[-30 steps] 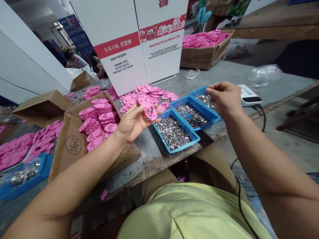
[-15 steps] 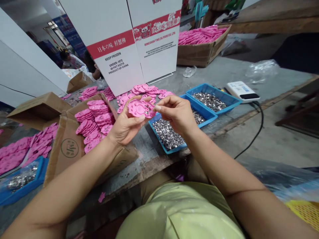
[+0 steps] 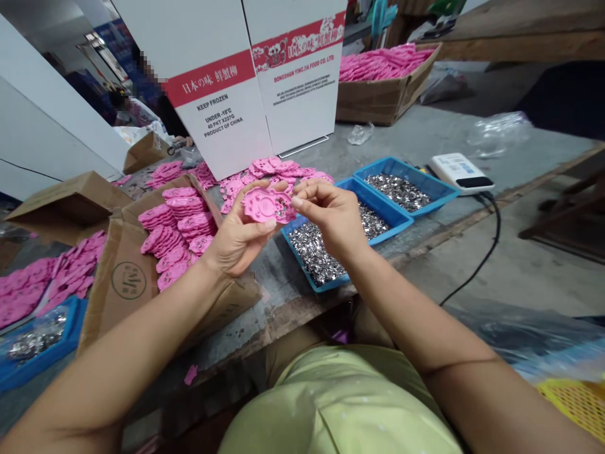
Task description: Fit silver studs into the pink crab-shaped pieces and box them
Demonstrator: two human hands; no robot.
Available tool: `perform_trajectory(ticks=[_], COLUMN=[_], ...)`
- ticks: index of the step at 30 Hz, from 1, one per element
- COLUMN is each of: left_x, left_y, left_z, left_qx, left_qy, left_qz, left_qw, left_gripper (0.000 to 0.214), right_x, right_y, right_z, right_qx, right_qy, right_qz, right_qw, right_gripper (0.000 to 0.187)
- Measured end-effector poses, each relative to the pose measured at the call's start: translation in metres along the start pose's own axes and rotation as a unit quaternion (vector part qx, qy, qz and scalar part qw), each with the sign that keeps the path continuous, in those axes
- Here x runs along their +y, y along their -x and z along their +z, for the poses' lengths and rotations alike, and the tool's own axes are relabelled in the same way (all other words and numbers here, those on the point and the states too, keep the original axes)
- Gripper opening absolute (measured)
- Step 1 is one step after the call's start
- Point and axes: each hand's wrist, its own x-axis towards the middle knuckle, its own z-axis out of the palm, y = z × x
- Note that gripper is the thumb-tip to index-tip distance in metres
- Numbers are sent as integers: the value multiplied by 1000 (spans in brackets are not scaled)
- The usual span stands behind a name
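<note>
My left hand (image 3: pixel 239 236) grips a pink plastic piece (image 3: pixel 265 205) and holds it flat above the table edge. My right hand (image 3: pixel 328 214) is closed in a pinch, its fingertips pressed on the right edge of that pink piece; what the pinch holds is too small to see. Just under my right hand lies the nearest blue tray (image 3: pixel 302 277), full of small silvery metal parts. Two more blue trays (image 3: pixel 387 217) (image 3: pixel 416 173) with the same metal parts stand to the right.
An open cardboard box (image 3: pixel 127 277) with stacked pink pieces sits at the left. Loose pink pieces (image 3: pixel 278 169) lie before a tall white carton (image 3: pixel 227 88). A white device (image 3: pixel 460 170) with a black cable is at the right. Another blue tray (image 3: pixel 38 343) lies far left.
My right hand came from the far blue tray to the pink piece in my left hand. Over the last half second both hands hardly shifted.
</note>
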Motion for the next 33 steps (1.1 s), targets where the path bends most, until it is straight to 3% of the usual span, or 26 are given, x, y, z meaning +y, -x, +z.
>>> perform_trajectory(ticks=[5, 19, 25, 33], left_x=[0, 3, 4, 7], left_y=[0, 3, 4, 1], left_z=[2, 10, 10, 11], left_qx=[-1, 19, 19, 54], left_qy=[1, 32, 29, 44], left_qz=[-2, -12, -18, -37], left_qw=[1000, 999, 999, 997], left_gripper=[63, 62, 59, 69], right_x=[6, 10, 12, 15], right_y=[-2, 0, 2, -1], right_z=[1, 7, 16, 7], right_qx=[4, -21, -13, 9], right_qy=[49, 4, -94, -130], right_qz=[-15, 17, 90, 138], right_qw=[999, 1000, 991, 982], right_gripper=[17, 29, 53, 52])
